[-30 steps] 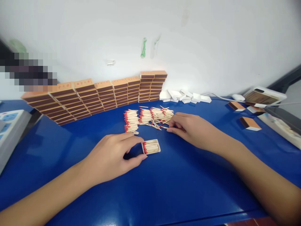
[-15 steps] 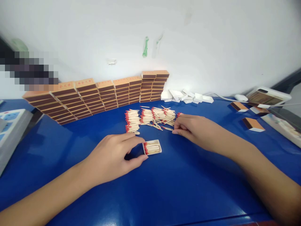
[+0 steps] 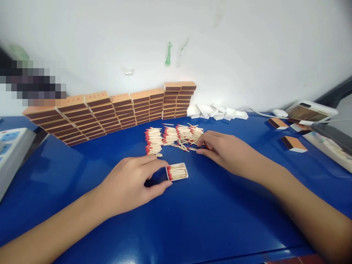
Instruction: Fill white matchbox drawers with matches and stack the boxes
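My left hand has its thumb and forefinger on the left end of a small white matchbox tray, gripping it on the table. Inside the tray lie red-headed matches, heads to the left. Behind it is a loose pile of matches, some in rows and some crossed. My right hand is at the pile's right edge, fingers curled and thumb tip low. Red match heads show between its thumb and fingers; how many matches it grips is hidden.
Stacked matchboxes line the wall on the left. White empty trays lie in a heap behind the pile. To the right are several loose matchbox sleeves, a phone and a white cable. A power strip sits far left.
My right hand has moved slightly left, farther over the edge of the match pile, and its thumb and forefinger have parted a little. My left hand stays on the tray.
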`<state>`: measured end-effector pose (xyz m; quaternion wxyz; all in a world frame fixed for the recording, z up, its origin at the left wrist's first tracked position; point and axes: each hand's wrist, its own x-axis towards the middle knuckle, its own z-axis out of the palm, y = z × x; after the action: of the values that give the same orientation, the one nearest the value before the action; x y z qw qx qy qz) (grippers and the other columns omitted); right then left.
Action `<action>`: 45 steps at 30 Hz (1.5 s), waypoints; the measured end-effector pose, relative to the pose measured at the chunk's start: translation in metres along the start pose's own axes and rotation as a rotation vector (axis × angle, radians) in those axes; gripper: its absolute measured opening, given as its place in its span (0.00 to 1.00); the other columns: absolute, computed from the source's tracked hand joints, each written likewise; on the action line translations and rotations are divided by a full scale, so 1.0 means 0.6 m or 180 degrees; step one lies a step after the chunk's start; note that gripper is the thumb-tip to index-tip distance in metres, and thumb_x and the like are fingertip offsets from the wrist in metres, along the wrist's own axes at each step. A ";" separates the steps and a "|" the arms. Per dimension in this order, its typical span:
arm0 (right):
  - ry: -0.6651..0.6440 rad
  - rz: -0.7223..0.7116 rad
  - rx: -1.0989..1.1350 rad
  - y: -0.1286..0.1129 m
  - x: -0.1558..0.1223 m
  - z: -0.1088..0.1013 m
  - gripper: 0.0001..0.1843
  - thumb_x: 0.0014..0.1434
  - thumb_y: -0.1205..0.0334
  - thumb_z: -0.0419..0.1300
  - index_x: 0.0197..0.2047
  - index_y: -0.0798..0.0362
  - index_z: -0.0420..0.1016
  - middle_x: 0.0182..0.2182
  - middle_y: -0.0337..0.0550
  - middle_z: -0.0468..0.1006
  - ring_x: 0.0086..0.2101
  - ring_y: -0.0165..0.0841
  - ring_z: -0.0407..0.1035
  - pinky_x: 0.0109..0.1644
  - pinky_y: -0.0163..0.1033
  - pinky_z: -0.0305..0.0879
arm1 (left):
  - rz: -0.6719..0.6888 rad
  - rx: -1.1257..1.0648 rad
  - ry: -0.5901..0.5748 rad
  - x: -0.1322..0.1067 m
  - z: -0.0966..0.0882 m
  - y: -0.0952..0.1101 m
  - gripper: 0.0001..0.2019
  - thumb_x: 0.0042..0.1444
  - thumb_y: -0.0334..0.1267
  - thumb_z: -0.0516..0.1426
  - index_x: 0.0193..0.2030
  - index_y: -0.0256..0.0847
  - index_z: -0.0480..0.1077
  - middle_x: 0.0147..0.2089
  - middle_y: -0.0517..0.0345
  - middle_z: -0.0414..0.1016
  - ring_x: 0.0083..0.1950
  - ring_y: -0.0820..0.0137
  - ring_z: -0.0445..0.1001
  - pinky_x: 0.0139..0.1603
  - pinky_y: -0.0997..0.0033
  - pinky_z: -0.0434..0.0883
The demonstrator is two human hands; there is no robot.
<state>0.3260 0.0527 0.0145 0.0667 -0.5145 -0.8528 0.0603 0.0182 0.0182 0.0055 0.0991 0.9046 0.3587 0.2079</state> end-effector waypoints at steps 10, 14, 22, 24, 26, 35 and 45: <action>0.0220 -0.0295 0.0379 -0.032 -0.005 -0.015 0.09 0.74 0.60 0.56 0.42 0.50 0.74 0.38 0.46 0.80 0.38 0.39 0.74 0.39 0.41 0.64 | -0.0082 0.0009 -0.0005 0.002 -0.004 0.001 0.13 0.68 0.44 0.62 0.55 0.44 0.79 0.30 0.65 0.70 0.28 0.74 0.70 0.31 0.72 0.65; 0.0306 -0.0664 0.0485 -0.078 -0.014 -0.012 0.09 0.75 0.60 0.56 0.43 0.51 0.75 0.40 0.46 0.81 0.36 0.37 0.75 0.38 0.40 0.65 | -0.0113 -0.0050 -0.0033 0.005 -0.004 0.002 0.12 0.67 0.43 0.62 0.54 0.44 0.79 0.30 0.65 0.70 0.28 0.74 0.69 0.31 0.72 0.64; 0.0195 -0.0761 0.0232 -0.094 -0.009 0.015 0.09 0.75 0.62 0.57 0.45 0.54 0.77 0.41 0.47 0.82 0.35 0.37 0.77 0.36 0.40 0.65 | -0.0077 -0.0072 -0.0028 0.006 0.000 0.001 0.12 0.67 0.41 0.63 0.55 0.44 0.78 0.31 0.66 0.70 0.28 0.74 0.69 0.30 0.72 0.64; 0.0289 -0.0782 0.0368 -0.087 -0.010 0.012 0.08 0.75 0.61 0.57 0.45 0.53 0.76 0.40 0.45 0.81 0.34 0.35 0.75 0.35 0.39 0.63 | -0.0066 -0.0095 -0.0018 0.005 0.000 0.000 0.12 0.67 0.41 0.64 0.55 0.44 0.78 0.31 0.66 0.69 0.28 0.75 0.68 0.30 0.72 0.64; 0.0417 -0.0745 0.0440 -0.077 -0.008 0.010 0.07 0.74 0.62 0.58 0.44 0.52 0.76 0.40 0.44 0.81 0.34 0.35 0.74 0.36 0.39 0.63 | -0.0055 -0.0104 -0.0001 0.005 -0.001 0.000 0.12 0.67 0.41 0.64 0.55 0.44 0.78 0.31 0.66 0.69 0.27 0.75 0.68 0.29 0.73 0.64; 0.0672 -0.0020 0.0283 -0.059 0.025 0.023 0.08 0.71 0.57 0.62 0.41 0.51 0.76 0.35 0.43 0.78 0.32 0.35 0.70 0.39 0.41 0.60 | -0.0036 -0.0046 -0.0063 0.003 0.001 0.004 0.12 0.68 0.43 0.62 0.54 0.43 0.79 0.31 0.64 0.71 0.27 0.75 0.69 0.29 0.74 0.66; 0.0282 0.0057 0.0337 -0.051 0.022 0.020 0.08 0.72 0.59 0.59 0.40 0.51 0.74 0.34 0.43 0.77 0.30 0.35 0.67 0.36 0.40 0.58 | -0.0009 -0.0029 0.0006 0.004 -0.003 0.005 0.12 0.67 0.43 0.63 0.53 0.41 0.79 0.30 0.65 0.69 0.26 0.75 0.67 0.28 0.73 0.65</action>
<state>0.2910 0.0498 0.0086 0.1310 -0.5200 -0.8400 0.0830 0.0209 0.0179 0.0091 0.1033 0.9034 0.3591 0.2102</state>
